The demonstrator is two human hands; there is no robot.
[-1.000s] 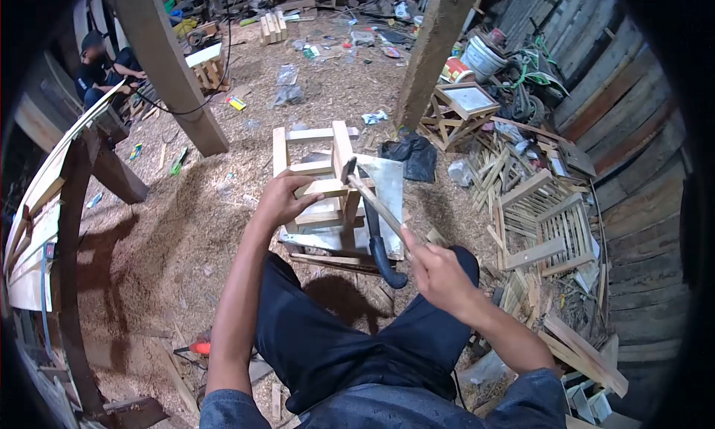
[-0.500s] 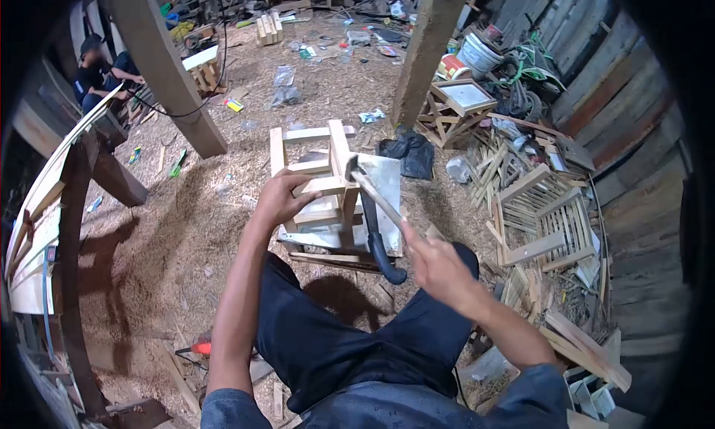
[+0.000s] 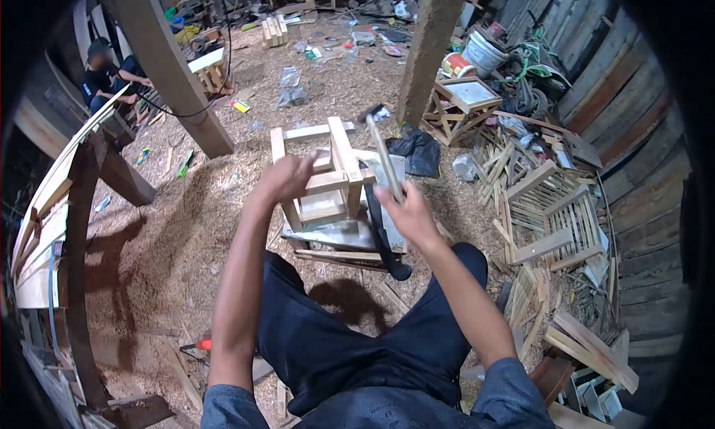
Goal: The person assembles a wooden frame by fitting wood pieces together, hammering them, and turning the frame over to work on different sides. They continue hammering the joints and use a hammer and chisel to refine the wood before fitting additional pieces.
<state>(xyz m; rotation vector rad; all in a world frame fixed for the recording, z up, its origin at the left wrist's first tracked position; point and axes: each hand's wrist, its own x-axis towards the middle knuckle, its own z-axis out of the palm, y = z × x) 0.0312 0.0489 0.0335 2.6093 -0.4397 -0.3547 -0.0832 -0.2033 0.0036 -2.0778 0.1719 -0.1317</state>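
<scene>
My right hand is closed round the wooden handle of a hammer, its dark head raised beyond the far right of a small wooden frame. My left hand grips the frame at its left side, fingers partly hidden behind the wood. Pale rails and posts make up this frame, which stands on a low worktable with a light, worn top. Close to the frame's right side, a black tool with a curved handle hangs over the table's near edge.
Wood shavings cover the floor. Two posts rise beyond the table. Slatted wooden pieces and scrap sticks lie at right, near a small stool. A person sits at far left behind a bench.
The hammer has gone up and away from the frame's corner, its handle now more upright. My left hand has shifted slightly up on the frame. The view has turned slightly.
</scene>
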